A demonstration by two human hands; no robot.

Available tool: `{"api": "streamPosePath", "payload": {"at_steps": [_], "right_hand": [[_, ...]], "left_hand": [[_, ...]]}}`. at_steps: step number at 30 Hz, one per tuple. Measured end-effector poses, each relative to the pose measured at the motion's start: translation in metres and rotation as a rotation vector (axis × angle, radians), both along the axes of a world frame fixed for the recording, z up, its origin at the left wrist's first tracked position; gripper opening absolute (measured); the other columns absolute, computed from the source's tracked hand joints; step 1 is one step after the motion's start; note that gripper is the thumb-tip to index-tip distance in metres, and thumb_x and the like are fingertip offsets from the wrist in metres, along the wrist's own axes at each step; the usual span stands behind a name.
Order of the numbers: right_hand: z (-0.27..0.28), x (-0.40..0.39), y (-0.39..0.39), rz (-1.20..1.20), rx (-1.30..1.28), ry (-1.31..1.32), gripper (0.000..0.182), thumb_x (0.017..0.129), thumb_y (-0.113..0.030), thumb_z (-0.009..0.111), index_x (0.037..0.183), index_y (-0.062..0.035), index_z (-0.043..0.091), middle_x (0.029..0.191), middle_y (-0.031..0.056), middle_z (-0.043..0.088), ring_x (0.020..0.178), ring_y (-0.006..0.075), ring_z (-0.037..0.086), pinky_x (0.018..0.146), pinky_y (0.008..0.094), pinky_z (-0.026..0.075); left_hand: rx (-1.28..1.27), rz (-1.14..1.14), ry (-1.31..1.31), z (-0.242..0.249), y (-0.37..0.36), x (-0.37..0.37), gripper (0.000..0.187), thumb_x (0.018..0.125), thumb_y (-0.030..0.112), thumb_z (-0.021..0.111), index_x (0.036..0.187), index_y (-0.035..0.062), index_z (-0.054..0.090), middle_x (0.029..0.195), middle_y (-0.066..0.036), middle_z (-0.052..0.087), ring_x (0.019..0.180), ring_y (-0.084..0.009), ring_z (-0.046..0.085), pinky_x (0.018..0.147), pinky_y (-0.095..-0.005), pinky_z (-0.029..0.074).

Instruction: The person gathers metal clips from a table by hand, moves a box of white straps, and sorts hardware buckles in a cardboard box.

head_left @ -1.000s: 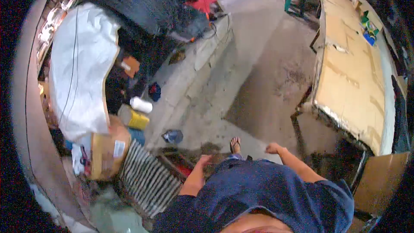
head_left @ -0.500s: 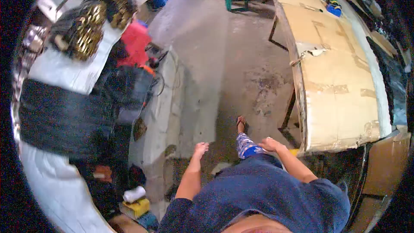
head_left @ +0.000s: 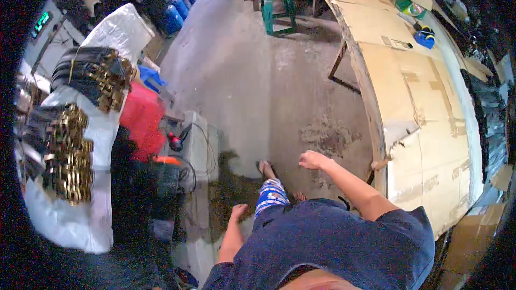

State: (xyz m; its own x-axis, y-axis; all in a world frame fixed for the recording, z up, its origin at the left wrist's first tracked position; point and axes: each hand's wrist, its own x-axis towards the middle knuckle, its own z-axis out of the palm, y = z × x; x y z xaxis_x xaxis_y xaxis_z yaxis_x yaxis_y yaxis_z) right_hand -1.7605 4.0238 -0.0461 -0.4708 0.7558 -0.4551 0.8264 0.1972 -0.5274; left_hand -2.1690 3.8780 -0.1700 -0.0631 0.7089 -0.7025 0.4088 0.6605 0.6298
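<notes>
My left hand (head_left: 239, 211) hangs low beside my body, above the floor near the grey ledge; its fingers are blurred and too small to read. My right hand (head_left: 314, 160) is raised in front of me over the floor, fingers curled together, with nothing seen in it. It is nearest to the cardboard-covered table (head_left: 430, 150) on the right, not touching it. Below, one foot (head_left: 266, 169) in a sandal is stretched forward under blue and white patterned trousers (head_left: 271, 196).
Bundles of black strips with brass-coloured metal ends (head_left: 70, 156) lie on white sheets at the left, near a red object (head_left: 142, 121). Ahead are a green stool (head_left: 278, 11) and blue containers (head_left: 173, 19). A blue tape dispenser (head_left: 424, 38) sits on the table.
I have moved forward along the aisle, so the stool and brass-ended bundles appear nearer. My right hand has swung forward and up from my thigh; my left hand has dropped back. The other foot is forward.
</notes>
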Motion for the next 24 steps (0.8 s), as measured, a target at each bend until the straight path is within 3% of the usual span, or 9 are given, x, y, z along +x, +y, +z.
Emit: {"api": "streamPosePath", "payload": {"at_steps": [3, 5, 8, 9, 11, 14, 16, 18, 24], "right_hand": [[0.005, -0.028, 0.066, 0.017, -0.023, 0.006, 0.035, 0.082, -0.033, 0.051, 0.101, -0.0040, 0.058, 0.094, 0.0205, 0.059, 0.095, 0.0357, 0.054, 0.083, 0.0417, 0.043], [0.010, -0.034, 0.100, 0.044, -0.029, 0.056, 0.035, 0.082, -0.033, 0.051, 0.101, -0.0042, 0.058, 0.095, 0.0196, 0.059, 0.095, 0.0355, 0.054, 0.083, 0.0421, 0.043], [0.029, -0.033, 0.146, 0.013, -0.188, -0.021, 0.037, 0.080, -0.036, 0.052, 0.101, -0.0064, 0.059, 0.099, 0.0162, 0.060, 0.097, 0.0343, 0.054, 0.083, 0.0427, 0.043], [0.018, -0.026, 0.156, -0.006, -0.187, -0.022, 0.037, 0.080, -0.036, 0.052, 0.101, -0.0064, 0.059, 0.099, 0.0162, 0.060, 0.097, 0.0343, 0.054, 0.083, 0.0427, 0.043], [-0.025, -0.003, 0.189, -0.100, -0.235, -0.044, 0.038, 0.077, -0.038, 0.054, 0.100, -0.0084, 0.061, 0.099, 0.0158, 0.060, 0.097, 0.0333, 0.055, 0.082, 0.0428, 0.044], [-0.032, 0.025, 0.237, -0.345, -0.303, -0.200, 0.038, 0.076, -0.039, 0.055, 0.097, -0.0085, 0.062, 0.096, 0.0152, 0.062, 0.094, 0.0323, 0.057, 0.079, 0.0428, 0.045], [-0.031, 0.036, 0.253, -0.551, -0.260, -0.179, 0.036, 0.076, -0.038, 0.056, 0.095, -0.0075, 0.063, 0.092, 0.0154, 0.063, 0.089, 0.0314, 0.059, 0.077, 0.0412, 0.046], [-0.020, 0.050, 0.279, -0.842, -0.110, 0.179, 0.034, 0.076, -0.035, 0.056, 0.094, -0.0069, 0.062, 0.090, 0.0162, 0.063, 0.087, 0.0314, 0.059, 0.076, 0.0394, 0.047], [-0.027, 0.088, 0.333, -0.856, 0.024, 0.056, 0.039, 0.081, -0.036, 0.052, 0.102, -0.0041, 0.058, 0.098, 0.0205, 0.058, 0.094, 0.0358, 0.054, 0.083, 0.0417, 0.042]], "left_hand": [[-0.114, -0.347, 0.263, -0.029, 0.040, -0.032, 0.025, 0.077, 0.031, 0.059, 0.082, 0.0066, 0.065, 0.076, -0.005, 0.064, 0.062, -0.0161, 0.058, 0.056, -0.0304, 0.046], [-0.214, -0.326, -0.126, -0.065, 0.079, -0.061, 0.025, 0.079, 0.030, 0.057, 0.088, 0.0083, 0.064, 0.077, -0.005, 0.064, 0.059, -0.0174, 0.058, 0.050, -0.0322, 0.044], [-0.299, -0.052, -0.154, 0.001, 0.166, -0.047, 0.024, 0.080, 0.029, 0.057, 0.091, 0.0083, 0.062, 0.077, -0.006, 0.063, 0.055, -0.0173, 0.057, 0.043, -0.0320, 0.040], [-0.396, -0.041, 0.078, 0.046, 0.213, -0.024, 0.021, 0.080, 0.027, 0.058, 0.088, 0.0080, 0.062, 0.075, -0.005, 0.062, 0.052, -0.0156, 0.055, 0.039, -0.0306, 0.037], [-0.332, -0.109, 0.013, 0.037, 0.296, -0.029, 0.019, 0.079, 0.025, 0.059, 0.085, 0.0072, 0.063, 0.073, -0.005, 0.061, 0.050, -0.0150, 0.053, 0.040, -0.0300, 0.037], [-0.030, -0.573, 0.066, -0.024, 0.417, -0.055, 0.017, 0.078, 0.021, 0.062, 0.077, 0.0043, 0.063, 0.066, -0.006, 0.060, 0.049, -0.0149, 0.053, 0.040, -0.0290, 0.039], [-0.132, -0.265, 0.035, 0.025, 0.498, -0.018, 0.018, 0.077, 0.016, 0.060, 0.071, -0.0008, 0.061, 0.058, -0.003, 0.056, 0.048, -0.0122, 0.050, 0.042, -0.0269, 0.038], [-0.127, -0.149, -0.013, 0.011, 0.578, 0.004, 0.015, 0.077, 0.012, 0.058, 0.069, -0.0010, 0.059, 0.058, -0.003, 0.054, 0.048, -0.0112, 0.049, 0.044, -0.0267, 0.039], [0.066, -0.291, -0.074, -0.020, 0.748, 0.125, 0.013, 0.078, 0.008, 0.057, 0.067, -0.0003, 0.058, 0.058, -0.003, 0.054, 0.049, -0.0110, 0.049, 0.045, -0.0252, 0.038]]}}
